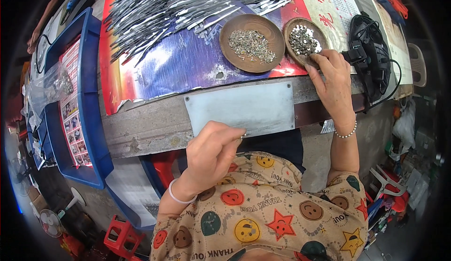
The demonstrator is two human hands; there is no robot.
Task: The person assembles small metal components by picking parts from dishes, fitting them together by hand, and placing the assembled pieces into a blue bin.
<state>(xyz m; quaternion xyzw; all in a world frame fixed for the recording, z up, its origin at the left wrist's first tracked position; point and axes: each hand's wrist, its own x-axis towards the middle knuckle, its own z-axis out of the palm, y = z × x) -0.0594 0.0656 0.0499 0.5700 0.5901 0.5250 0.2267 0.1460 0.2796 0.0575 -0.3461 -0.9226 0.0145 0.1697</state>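
My left hand [212,152] is closed in a pinch above the near edge of a pale plate [239,105] screwed to the table edge. Between its thumb and fingertip shows the end of a small metal piece [244,135], probably a pin like those in the larger bowl. My right hand [334,80] reaches to the small wooden bowl [290,49], its fingers bent together at the near right rim. Small dark and shiny metal caps [303,40] fill that bowl; whatever the fingertips pinch there is hidden. Left of it, a larger wooden bowl [228,61] holds many thin metal pins [251,45].
Long dark and silver metal strips [188,5] lie heaped across the far table. A blue tray [89,96] with a printed sheet and a plastic bag [49,89] stands at left. A black cabled device [371,49] sits right of the small bowl. A red stool [123,235] is below left.
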